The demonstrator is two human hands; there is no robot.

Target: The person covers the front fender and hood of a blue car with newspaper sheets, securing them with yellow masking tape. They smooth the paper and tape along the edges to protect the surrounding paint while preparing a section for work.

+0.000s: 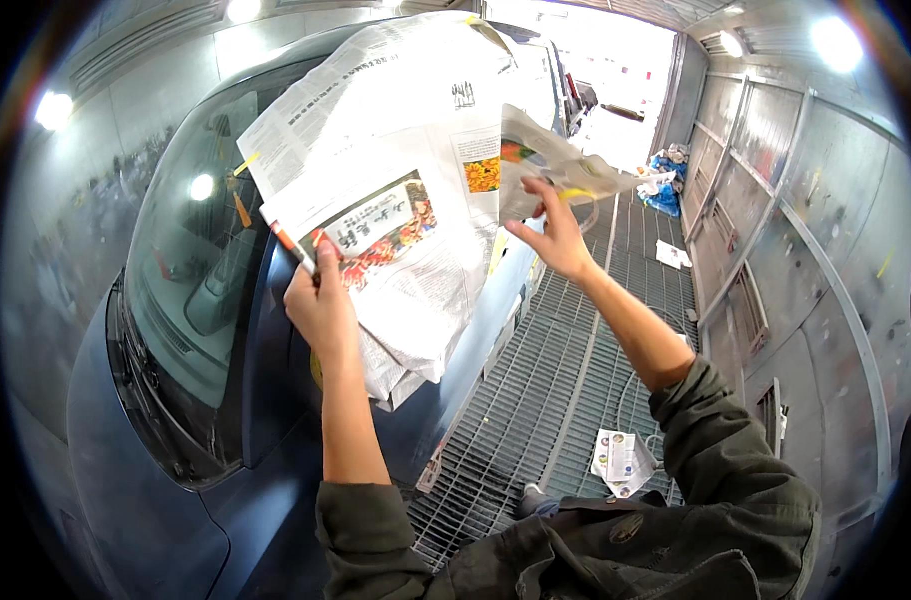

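Large printed newspaper sheets (415,150) spread over the side and roof of a blue-grey car (145,400). My left hand (321,305) pinches the left edge of a newspaper between thumb and fingers, near the windscreen pillar. On the right, my right hand (555,235) has its thumb and fingers apart, close against a raised, curling newspaper flap (555,170). A yellow tape strip (575,194) runs along that flap. Another yellow tape piece (246,164) sticks out at the sheet's upper left edge. The paper hides most of the car's side.
The car's windscreen (200,240) is at the left. Metal floor grating (525,410) lies along the car, with loose printed paper (623,460) on it. A grey panelled wall (815,270) stands to the right. Blue and white plastic sheeting (665,185) is heaped by the bright doorway.
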